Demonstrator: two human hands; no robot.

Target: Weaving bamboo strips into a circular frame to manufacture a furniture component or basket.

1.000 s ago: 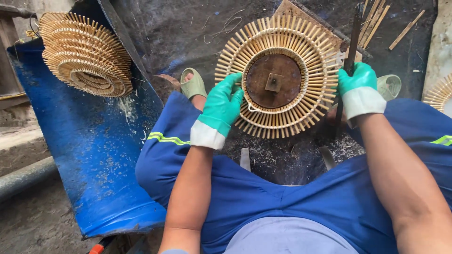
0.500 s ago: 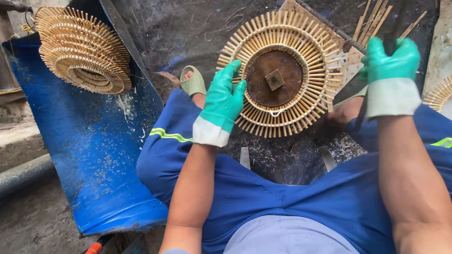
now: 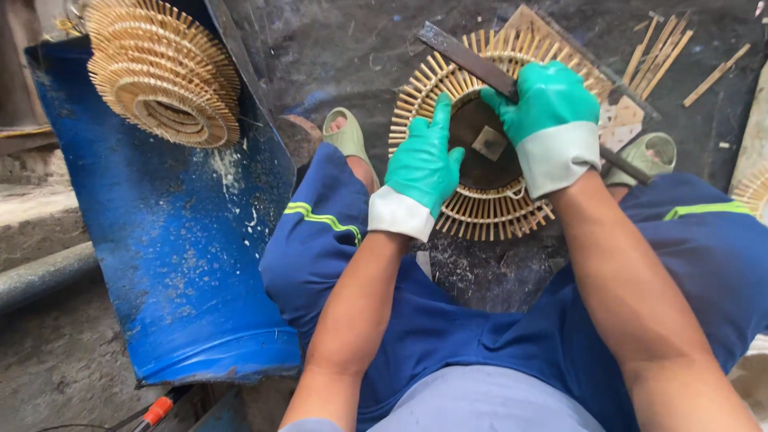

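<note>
Bamboo ring point(image 3: 488, 212) between my knees looks fully slatted; my left hand point(image 3: 422, 164) presses flat on its rim, my right hand point(image 3: 548, 108) grips a dark blade point(image 3: 468, 56), trimming apparently unfinished.

I have one view only, from the head-worn camera. It looks steeply down from above the seated lap onto the dark ground point(image 3: 336, 48), close enough that both forearms fill the lower frame. The hands, left point(image 3: 422, 164) and right point(image 3: 548, 112), sit near the upper centre. A blue barrel point(image 3: 176, 264) bounds the left side. No second view shares this area.
</note>
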